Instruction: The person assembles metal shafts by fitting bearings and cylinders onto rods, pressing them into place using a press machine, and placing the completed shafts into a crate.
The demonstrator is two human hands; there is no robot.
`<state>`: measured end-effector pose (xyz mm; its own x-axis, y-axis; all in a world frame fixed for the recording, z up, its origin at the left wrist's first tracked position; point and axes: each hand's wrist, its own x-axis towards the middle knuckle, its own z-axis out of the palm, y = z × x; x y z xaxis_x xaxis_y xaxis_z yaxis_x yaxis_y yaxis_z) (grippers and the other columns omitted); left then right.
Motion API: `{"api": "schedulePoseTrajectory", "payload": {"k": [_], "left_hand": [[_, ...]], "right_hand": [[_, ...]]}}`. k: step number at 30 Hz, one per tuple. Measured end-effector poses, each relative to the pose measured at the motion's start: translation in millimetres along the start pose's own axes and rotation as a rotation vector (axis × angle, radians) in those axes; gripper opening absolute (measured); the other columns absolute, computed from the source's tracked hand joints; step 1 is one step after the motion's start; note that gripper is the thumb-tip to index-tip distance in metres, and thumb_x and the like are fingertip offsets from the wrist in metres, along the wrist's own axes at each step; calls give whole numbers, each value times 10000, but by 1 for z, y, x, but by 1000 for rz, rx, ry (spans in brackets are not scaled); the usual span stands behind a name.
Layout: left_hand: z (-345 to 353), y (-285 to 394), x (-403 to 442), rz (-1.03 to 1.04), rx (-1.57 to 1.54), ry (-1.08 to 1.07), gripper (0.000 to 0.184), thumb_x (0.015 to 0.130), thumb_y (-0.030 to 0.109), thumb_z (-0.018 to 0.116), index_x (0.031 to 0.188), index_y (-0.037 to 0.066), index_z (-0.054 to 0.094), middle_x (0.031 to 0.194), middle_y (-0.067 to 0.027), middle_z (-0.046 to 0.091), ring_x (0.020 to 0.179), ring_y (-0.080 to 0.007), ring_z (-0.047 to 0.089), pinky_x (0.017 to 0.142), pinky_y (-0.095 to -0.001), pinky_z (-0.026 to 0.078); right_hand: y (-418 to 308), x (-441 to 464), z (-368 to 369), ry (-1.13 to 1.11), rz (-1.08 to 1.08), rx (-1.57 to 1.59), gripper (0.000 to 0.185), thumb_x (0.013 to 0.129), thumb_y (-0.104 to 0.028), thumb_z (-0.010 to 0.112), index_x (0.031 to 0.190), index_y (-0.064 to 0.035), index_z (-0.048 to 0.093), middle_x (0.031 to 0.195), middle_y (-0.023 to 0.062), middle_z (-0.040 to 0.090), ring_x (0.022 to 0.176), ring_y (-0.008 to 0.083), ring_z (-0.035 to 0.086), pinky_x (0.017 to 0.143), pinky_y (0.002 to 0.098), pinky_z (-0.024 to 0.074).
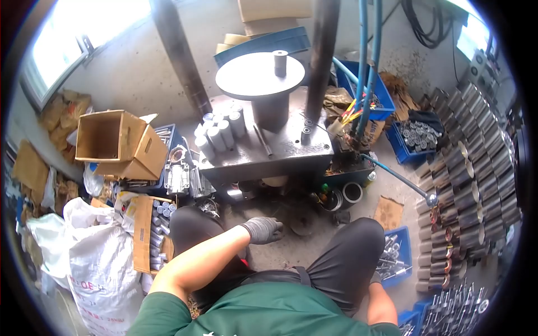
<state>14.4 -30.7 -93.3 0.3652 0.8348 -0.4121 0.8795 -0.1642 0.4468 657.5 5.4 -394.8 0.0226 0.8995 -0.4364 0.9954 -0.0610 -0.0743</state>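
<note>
My left hand (262,230), in a grey glove, hangs over the floor between my knees, in front of the machine block (269,162). Its fingers are curled, and whatever they hold, if anything, cannot be made out. My right hand (375,278) is low beside my right thigh, near a blue bin of metal rods (394,259); its fingers are mostly hidden. On the block's left side stand several grey cylinders (226,134). A thin rod (262,140) lies by the central column. One small cylinder (280,61) stands on the round plate (241,78).
An open cardboard box (101,137) and a white sack (101,269) are at the left. Stacked metal tubes (476,168) rise at the right. A lever with a ball end (431,199) reaches out right of the block. Blue bins (406,147) stand behind it.
</note>
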Motion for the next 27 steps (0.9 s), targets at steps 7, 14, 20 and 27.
{"api": "schedulePoseTrajectory", "payload": {"k": [7,14,20,27], "left_hand": [[-18,13,5,28,22,9,446,1012,435,640,1264,69,671,1171,-202,690,1107,-408,683,966,-513,541],[-35,29,15,171,92,177,433,1004,419,654,1270,78,664,1168,-190,680,1093,-387,690,943,-511,553],[-59,39,20,261,-19,499,583,914,353,753,1419,103,600,1280,-182,631,1193,-365,628,1041,-478,520],[-76,38,18,112,-395,682,803,865,262,797,1571,131,439,1371,-219,580,1236,-391,619,1050,-473,529]], "right_hand": [[-37,35,-181,-204,-521,-334,440,906,-482,633,1189,-176,775,1231,172,753,1160,370,713,955,468,570],[-219,-16,-409,-152,-568,-871,336,951,-358,578,1099,-114,756,947,222,764,957,405,750,842,523,571],[-328,-53,-450,297,-1045,-586,184,886,-125,627,1067,-102,649,672,170,655,667,429,678,588,567,506],[-482,-93,-461,156,-1383,246,332,897,-126,793,1197,-60,667,881,155,708,796,301,723,705,416,575]]}}
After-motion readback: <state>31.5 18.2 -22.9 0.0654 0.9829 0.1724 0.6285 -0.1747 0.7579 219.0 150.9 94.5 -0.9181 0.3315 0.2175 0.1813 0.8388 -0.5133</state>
